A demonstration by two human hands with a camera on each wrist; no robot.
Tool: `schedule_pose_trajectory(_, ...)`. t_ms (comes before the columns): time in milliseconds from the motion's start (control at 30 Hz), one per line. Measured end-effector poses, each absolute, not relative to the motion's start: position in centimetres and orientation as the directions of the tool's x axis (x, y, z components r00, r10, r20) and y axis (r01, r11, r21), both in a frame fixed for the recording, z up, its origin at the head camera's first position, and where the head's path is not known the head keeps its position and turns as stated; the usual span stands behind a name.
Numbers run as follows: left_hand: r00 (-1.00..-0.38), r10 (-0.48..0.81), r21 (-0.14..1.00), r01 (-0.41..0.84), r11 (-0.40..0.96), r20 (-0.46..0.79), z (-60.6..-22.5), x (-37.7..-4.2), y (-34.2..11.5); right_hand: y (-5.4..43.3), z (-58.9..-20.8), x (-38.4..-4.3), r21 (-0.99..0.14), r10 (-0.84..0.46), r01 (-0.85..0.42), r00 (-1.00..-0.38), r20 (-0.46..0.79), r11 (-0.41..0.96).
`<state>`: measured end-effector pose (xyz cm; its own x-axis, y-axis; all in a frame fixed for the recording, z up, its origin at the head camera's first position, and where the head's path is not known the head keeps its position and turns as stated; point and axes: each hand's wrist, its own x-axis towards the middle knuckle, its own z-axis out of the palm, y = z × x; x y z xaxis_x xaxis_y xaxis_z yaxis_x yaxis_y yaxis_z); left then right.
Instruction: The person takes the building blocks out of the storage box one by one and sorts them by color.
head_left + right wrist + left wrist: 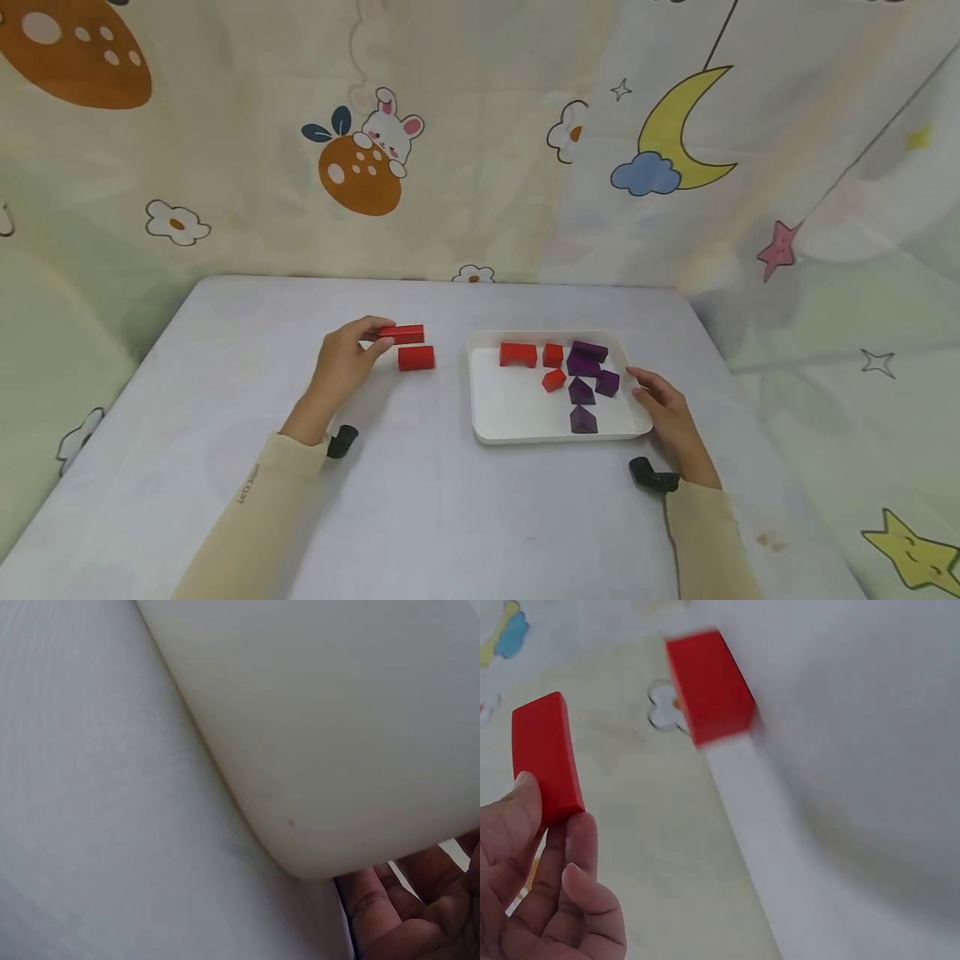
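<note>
1. Nearest, the person's two beige sleeves (pixel 247 517) reach in over the white tabletop (pixel 442 517), the left one bearing small dark lettering.
2. A black device sits at each wrist: one at the left wrist (pixel 342 442), the other at the right (pixel 654 476).
3. The right hand (pixel 675 417) touches the right end of the white tray (pixel 506 410), its fingers bent at the rim; whether they pinch it, one cannot tell.
4. Inside the tray, at its right, lie five purple blocks (pixel 582 419): two wedge-like ones in line toward the near side, one beside them to the right, and two touching farther back.
5. To the left of these, a small faceted red block (pixel 553 381) lies nearer than a red cube (pixel 552 356); left of the cube is a red arch block (pixel 518 354).
6. Left of the tray and apart from it, a loose red block (pixel 416 358) rests on the tabletop.
7. Just beyond it, the left hand (pixel 341 362) pinches the left end of a long red block (pixel 405 334) between thumb and fingers.
8. Behind the tabletop hangs a pale printed cloth (pixel 487 67) with a rabbit, flowers, a moon and stars.
</note>
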<state>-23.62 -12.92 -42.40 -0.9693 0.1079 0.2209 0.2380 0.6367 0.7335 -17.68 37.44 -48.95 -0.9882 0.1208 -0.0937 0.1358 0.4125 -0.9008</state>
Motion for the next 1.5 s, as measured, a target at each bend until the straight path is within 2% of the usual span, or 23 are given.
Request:
schedule_pose_trajectory(200,-0.984,0.106,0.676,0.175,0.715,0.143,-43.0,-24.0,-16.3,37.6,-48.8,-17.4,-0.900,0.107,0.115,-0.991,-0.077,0.419)
schedule_pose_trajectory(500,-0.988,0.150,0.635,0.140,0.759,0.039,-44.5,-24.6,-18.0,37.2,-48.7,-17.7,-0.906,0.102,0.112,-0.992,-0.076,0.409)
schedule_pose_trajectory(833,-0.982,0.188,0.625,0.127,0.770,-0.032,-45.7,-24.5,-17.5,37.7,-49.0,-16.8,-0.896,0.119,0.133,-0.989,-0.091,0.423)
schedule_pose_trajectory(1033,-0.980,0.183,0.586,0.107,0.803,-0.073,-44.7,-24.2,-17.4,37.5,-48.7,-17.6,-0.904,0.093,0.076,-0.995,-0.040,0.422)
schedule_pose_trajectory(1133,-0.983,0.181,0.510,0.138,0.849,-0.035,-43.8,-24.1,-16.9,37.3,-48.5,-18.0,-0.911,0.103,0.096,-0.993,-0.059,0.401)
schedule_pose_trajectory(1233,-0.981,0.186,0.471,0.193,0.861,0.061,-43.0,-23.5,-15.5,37.2,-48.5,-17.7,-0.918,0.111,0.133,-0.989,-0.098,0.374)
schedule_pose_trajectory(1333,-0.967,0.213,0.529,0.253,0.810,0.136,-41.9,-23.0,-13.1,37.4,-48.8,-17.5,-0.917,0.108,0.134,-0.989,-0.100,0.376)
schedule_pose_trajectory(1500,-0.954,0.260,0.695,0.286,0.660,0.146,-40.8,-22.8,-8.2,37.6,-48.9,-17.5,-0.922,0.101,0.108,-0.992,-0.076,0.371)
